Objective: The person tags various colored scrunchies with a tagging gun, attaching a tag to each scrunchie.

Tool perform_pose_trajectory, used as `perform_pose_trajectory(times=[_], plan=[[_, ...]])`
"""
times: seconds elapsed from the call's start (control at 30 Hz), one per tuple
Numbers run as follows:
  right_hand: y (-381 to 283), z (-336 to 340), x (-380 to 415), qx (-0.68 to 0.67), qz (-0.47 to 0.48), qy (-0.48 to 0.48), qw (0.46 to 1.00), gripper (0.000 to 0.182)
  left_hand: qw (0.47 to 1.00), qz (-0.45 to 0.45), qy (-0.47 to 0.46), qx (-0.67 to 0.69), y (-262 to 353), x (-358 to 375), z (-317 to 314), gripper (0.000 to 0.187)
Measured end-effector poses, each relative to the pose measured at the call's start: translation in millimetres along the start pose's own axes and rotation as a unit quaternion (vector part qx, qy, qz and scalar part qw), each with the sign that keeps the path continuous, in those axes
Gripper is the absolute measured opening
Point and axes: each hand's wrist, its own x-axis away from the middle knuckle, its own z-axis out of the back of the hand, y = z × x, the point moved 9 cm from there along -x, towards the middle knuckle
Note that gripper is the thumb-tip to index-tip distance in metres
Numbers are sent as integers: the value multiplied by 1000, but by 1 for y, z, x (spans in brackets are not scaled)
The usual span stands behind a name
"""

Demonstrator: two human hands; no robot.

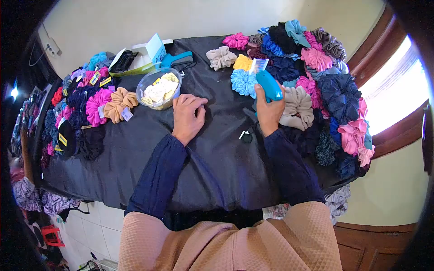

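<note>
My right hand (270, 108) is wrapped around a teal tagging gun (270, 86), held upright over the right side of the table. A strip of clear-white fasteners (259, 65) sticks up from its top. My left hand (188, 116) rests on the black cloth with bent fingers, its thumb apart from them and nothing visible in it. Just beside it stands a clear round tub (177, 92) of cream paper tags (159, 91). Near my right wrist lies a small black item (246, 137) with a white piece on it. A light blue scrunchie (243, 82) lies left of the gun.
Untagged-looking scrunchies (316, 58) in many colours are heaped on the right. Scrunchies with yellow labels (72, 108) pile up on the left. At the back sit an opened box (156, 49) and another teal tool (176, 59). Black cloth (221, 171) covers the table.
</note>
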Motion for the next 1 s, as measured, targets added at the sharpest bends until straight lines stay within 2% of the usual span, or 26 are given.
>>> perform_pose_trajectory(times=[0.03, 0.07, 0.13, 0.23, 0.27, 0.3, 0.37, 0.4, 0.47, 0.6, 0.8, 0.9, 0.97, 1.0], plan=[[-9, 6, -2, 46, 45, 36, 997, 57, 1000, -1, -5, 4, 1, 0, -1, 16], [-8, 7, -4, 47, 44, 35, 997, 57, 1000, -2, -11, 8, 1, 0, -2, 16], [17, 6, -10, -39, -72, 17, 996, 69, 1000, -2, -8, 8, 1, 0, -2, 16], [32, 5, -23, -73, -104, -11, 992, 76, 1000, 1, -6, 17, -1, 0, -4, 17], [35, 7, -25, -59, -88, 19, 994, 62, 1000, 4, -6, 24, -2, 1, -5, 17], [32, 8, -26, -59, -87, 19, 994, 62, 1000, 4, -6, 25, -1, 1, -5, 17], [36, 2, -24, -92, -143, -19, 985, 42, 999, 8, -13, 30, -1, 2, -6, 17], [34, 2, -23, -91, -143, -19, 985, 42, 999, 8, -13, 31, -1, 2, -6, 17], [31, 4, -21, -112, -141, 3, 984, 28, 999, 7, -15, 34, 0, 1, -6, 17], [33, 5, -18, -87, -155, -5, 984, 27, 999, -2, -13, 45, 1, 0, -6, 16], [18, -3, -12, -177, -115, -25, 977, 20, 998, -4, -25, 51, 1, 0, -8, 15], [-6, -11, -7, -252, -91, -65, 961, 26, 998, -4, -24, 55, 0, 0, -8, 15], [-11, -28, 5, -306, -159, -149, 927, 25, 998, -6, -27, 50, -1, 0, -9, 15], [-13, -34, 9, -285, -162, -184, 927, 28, 998, -6, -27, 50, -1, 0, -9, 15]])
